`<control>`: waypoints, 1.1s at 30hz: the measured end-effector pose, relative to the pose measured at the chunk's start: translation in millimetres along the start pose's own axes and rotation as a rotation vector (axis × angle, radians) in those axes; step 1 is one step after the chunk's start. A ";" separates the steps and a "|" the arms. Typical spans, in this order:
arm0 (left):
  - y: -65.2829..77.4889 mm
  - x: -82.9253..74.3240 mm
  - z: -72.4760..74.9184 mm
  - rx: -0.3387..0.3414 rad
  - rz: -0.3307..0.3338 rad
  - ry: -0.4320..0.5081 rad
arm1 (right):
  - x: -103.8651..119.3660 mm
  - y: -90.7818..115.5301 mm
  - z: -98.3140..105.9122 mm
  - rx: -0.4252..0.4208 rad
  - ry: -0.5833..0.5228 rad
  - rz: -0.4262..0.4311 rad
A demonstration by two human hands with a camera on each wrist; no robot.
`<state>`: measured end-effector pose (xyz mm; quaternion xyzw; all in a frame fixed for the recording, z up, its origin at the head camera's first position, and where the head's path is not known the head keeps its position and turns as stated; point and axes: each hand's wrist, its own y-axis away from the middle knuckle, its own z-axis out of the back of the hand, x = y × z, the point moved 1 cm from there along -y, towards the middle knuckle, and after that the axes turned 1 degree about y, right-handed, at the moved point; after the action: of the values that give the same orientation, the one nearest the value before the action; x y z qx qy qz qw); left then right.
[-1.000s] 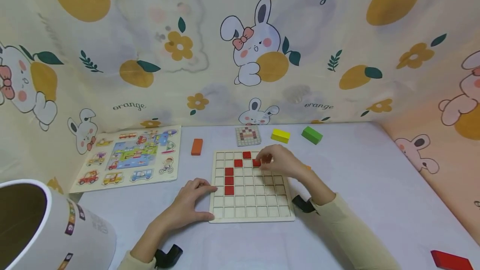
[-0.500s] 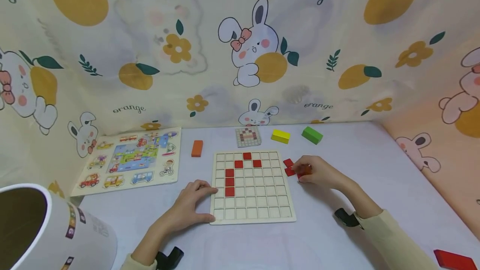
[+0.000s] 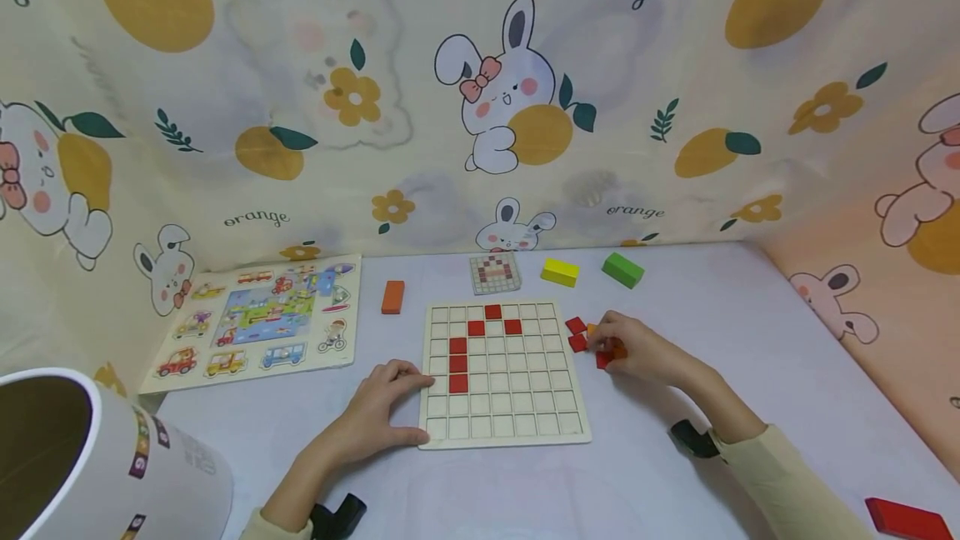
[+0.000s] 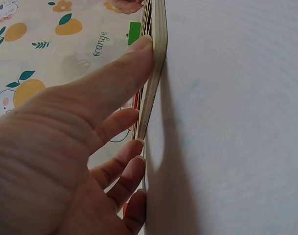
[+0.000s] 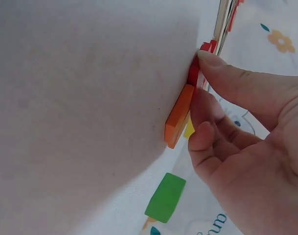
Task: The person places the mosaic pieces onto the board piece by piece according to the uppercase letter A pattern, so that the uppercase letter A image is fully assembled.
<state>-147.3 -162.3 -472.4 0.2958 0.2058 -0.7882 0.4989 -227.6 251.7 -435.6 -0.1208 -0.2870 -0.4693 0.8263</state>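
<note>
A pale wooden grid board lies on the white table. Several red square tiles sit in its cells, as a left column and a peak near the top edge. My left hand rests against the board's left edge, thumb and fingers spread along it. Right of the board, my right hand is among loose red tiles. In the right wrist view, thumb and forefinger pinch a red tile at the table surface. Beside it lies an orange block, partly covered by the hand in the head view.
A small pattern card lies behind the board, with yellow and green blocks to its right and another orange block to its left. A picture puzzle, a white bin and a red block stand farther out.
My right hand has moved from the board's upper right to the loose tiles on the right, uncovering a red tile in the grid. The left hand keeps its place.
</note>
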 end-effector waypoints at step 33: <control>0.2 -0.7 1.9 0.000 -0.025 -0.017 | 33.2 -46.8 -4.5 0.097 -0.162 0.055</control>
<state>-147.4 -163.1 -470.5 0.2864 0.2053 -0.7968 0.4909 -252.4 201.3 -423.0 -0.1261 -0.3720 -0.4206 0.8178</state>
